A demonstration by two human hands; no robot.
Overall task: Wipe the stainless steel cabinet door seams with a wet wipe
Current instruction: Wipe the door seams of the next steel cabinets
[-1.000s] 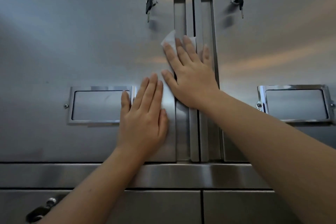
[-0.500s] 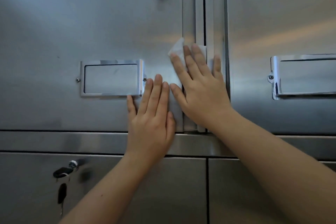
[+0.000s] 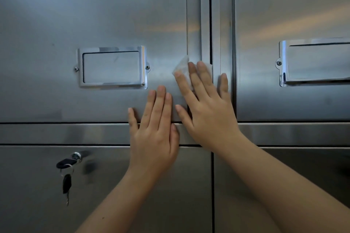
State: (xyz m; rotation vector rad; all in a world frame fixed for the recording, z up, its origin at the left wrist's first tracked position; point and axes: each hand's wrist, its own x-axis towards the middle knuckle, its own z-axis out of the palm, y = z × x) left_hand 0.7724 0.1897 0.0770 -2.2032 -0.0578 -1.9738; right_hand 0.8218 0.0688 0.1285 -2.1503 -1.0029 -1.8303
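On steel seam point(image 3: 210, 24), possibly damp crumpled wipe point(image 3: 181, 67)

Light: dim, cool grey; a warm orange band is reflected across the upper right door point(image 3: 284, 30) and, more faintly, the upper left door point(image 3: 94, 15).
Glare: bright highlights are thrown off the chrome rims of the left label frame point(image 3: 143, 66) and right label frame point(image 3: 282, 62).
Shadows: a soft dark smudge is cast just right of the lock point(image 3: 76, 156).
Focus: the centre is rendered sharp; the corners are softened.
Distortion: the right label frame is skewed near the edge.
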